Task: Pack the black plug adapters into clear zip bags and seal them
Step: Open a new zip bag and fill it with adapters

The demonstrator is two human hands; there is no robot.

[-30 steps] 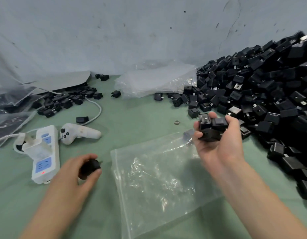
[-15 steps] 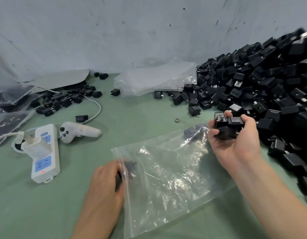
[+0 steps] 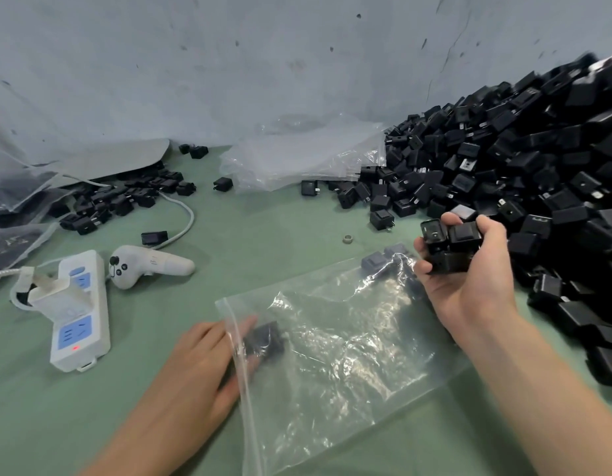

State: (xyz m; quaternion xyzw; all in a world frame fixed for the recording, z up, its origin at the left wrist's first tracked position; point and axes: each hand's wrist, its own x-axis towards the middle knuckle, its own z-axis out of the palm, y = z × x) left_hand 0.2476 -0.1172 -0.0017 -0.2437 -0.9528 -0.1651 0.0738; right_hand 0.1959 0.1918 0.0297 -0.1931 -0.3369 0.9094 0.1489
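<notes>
A clear zip bag lies flat on the green table, its open mouth at the left edge. My left hand reaches into that mouth; its fingers hold a black adapter just inside the bag. My right hand hovers over the bag's far right corner, palm up, gripping a cluster of black adapters. A huge heap of black adapters fills the right side. One or two adapters show through the plastic at the bag's far end.
A stack of empty clear bags lies at the back centre. At the left sit a white power strip, a white controller with its cable, a smaller pile of adapters and filled bags. A small metal ring lies near the heap.
My left hand moved right from the bare table and pushed its adapter into the bag's mouth. My right hand shifted right, nearer the heap, still holding its adapters.
</notes>
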